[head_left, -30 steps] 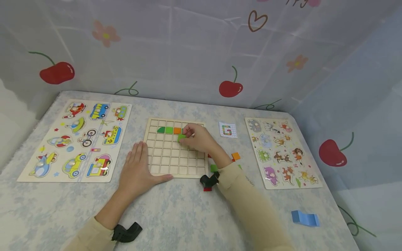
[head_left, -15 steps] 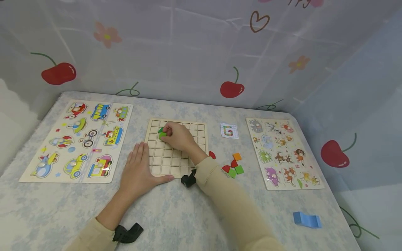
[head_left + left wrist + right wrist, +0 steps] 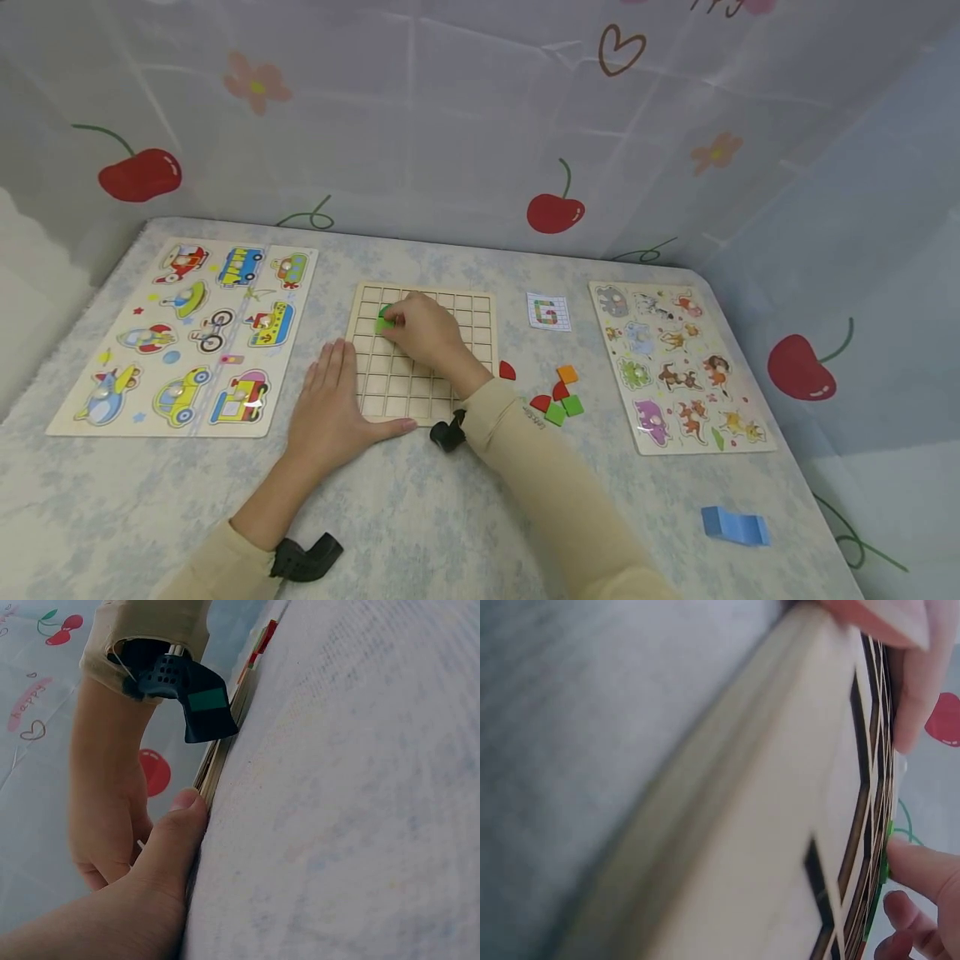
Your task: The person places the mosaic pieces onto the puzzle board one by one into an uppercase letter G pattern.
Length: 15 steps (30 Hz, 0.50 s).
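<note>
A wooden grid board [image 3: 420, 400] lies flat on the table in the head view. My right hand [image 3: 426, 332] is over its upper left part, thumb and fingertips pinching a light green square tile [image 3: 383, 326]. Just behind that tile shows a dark green rounded tile [image 3: 385, 311]; the rest of its row is hidden by the hand. In the right wrist view the thumb [image 3: 922, 868] meets the green tile at the board's surface. My left hand [image 3: 330, 408] rests with straight fingers along the board's left edge, its thumb [image 3: 169, 844] stretched along the front edge.
Right of the board lie red rounded tiles [image 3: 540, 403], green squares [image 3: 555, 414] and an orange square [image 3: 567, 373]. A pattern card [image 3: 548, 312] sits behind them. Picture puzzles stand left, with vehicles [image 3: 142, 400], and right, with animals [image 3: 675, 400]. A blue block [image 3: 735, 526] lies front right.
My right hand has carried the light green tile leftward across the board, from below the orange tile to just in front of the dark green one. The left hand has stayed put.
</note>
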### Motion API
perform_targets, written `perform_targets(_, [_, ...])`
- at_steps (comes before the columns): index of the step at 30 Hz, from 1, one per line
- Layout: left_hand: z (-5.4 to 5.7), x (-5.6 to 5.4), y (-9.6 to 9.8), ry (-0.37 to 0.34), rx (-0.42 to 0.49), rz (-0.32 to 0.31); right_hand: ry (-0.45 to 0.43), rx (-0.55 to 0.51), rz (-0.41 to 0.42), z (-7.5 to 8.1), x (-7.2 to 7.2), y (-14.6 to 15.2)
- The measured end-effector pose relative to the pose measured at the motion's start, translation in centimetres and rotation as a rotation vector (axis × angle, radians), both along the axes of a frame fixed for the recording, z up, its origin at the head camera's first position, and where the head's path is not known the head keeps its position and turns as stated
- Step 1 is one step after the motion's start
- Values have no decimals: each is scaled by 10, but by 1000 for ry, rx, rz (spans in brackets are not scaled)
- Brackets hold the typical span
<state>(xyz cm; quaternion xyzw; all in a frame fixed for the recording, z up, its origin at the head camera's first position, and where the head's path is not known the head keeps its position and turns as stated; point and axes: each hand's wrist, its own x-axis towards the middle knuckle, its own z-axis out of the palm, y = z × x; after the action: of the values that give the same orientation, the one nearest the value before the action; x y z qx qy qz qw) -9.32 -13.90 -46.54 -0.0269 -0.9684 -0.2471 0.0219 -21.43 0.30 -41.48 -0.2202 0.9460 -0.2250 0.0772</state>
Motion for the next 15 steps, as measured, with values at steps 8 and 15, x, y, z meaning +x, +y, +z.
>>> perform_targets(8, [0,0,1,-10,-1,-3,12,30,50,7,10,11])
perform_targets(15, [0,-1,1,-21,-1,3,-58,-3,37,18,17,44])
